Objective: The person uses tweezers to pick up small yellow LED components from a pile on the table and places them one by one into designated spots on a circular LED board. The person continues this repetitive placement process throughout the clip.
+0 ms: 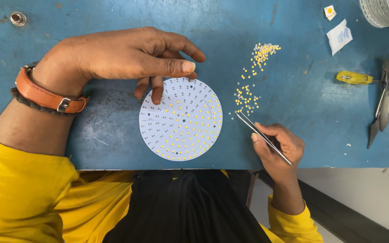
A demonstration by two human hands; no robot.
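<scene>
Tweezers (263,137) sit in the right hand (279,146), pinched between thumb and forefinger near the middle of the shaft, the rear end running back across the palm. Tips point up-left toward the low end of the scattered components and look nearly pressed together — whether they carry a part is too small to tell. They hover just right of the round board, apart from it.

Round white circuit board (181,119) lies flat on the blue worktable (293,90), close to the near edge. Concentric rings of pads: the centre and the lower right are mostly filled with small yellow chips, the left and upper arcs mostly bare.

Left hand (127,58) rests palm-down over the board's upper-left edge. Fingers are loosely curled, not gripping anything — two fingertips (157,96) touch the top-left rim of the board, the thumb stretches out above the top edge. Brown leather strap (46,94) on that wrist, yellow sleeves on both arms.

Loose yellow chips (253,76) lie in a thin trail on the table, right of the board, running from near the tweezer tips up to a denser cluster higher up.

Far right:
- yellow-handled tool (354,78)
- small white sachet (339,37)
- stack of round boards (386,11) at the top corner, cut off by the frame

Small metal stud (18,18) is at top left of the table.
</scene>
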